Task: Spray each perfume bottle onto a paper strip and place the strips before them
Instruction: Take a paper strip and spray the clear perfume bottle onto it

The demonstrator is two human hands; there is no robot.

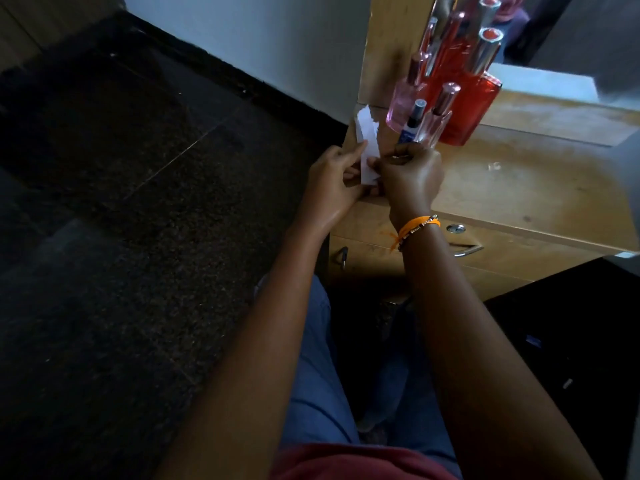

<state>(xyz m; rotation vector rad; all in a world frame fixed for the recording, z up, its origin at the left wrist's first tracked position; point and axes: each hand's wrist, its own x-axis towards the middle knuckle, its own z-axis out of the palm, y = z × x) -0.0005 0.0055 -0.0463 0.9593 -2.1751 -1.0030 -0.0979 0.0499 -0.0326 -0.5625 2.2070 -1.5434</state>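
Several perfume bottles stand at the back left of a wooden dresser top (519, 188): a large red bottle (464, 105), a pink bottle (403, 102), a small blue-labelled bottle (412, 128) and a clear slim bottle (434, 123). White paper strips (367, 143) are held upright at the dresser's left corner, just in front of the bottles. My left hand (332, 178) grips the strips from the left. My right hand (408, 176) pinches them from the right, its fingers curled.
A mirror (398, 36) behind the bottles reflects them. Drawers with a metal handle (467, 251) and a round lock (455, 229) sit below the top. Dark stone floor (138, 202) spreads to the left. My legs in blue jeans (318, 375) are below.
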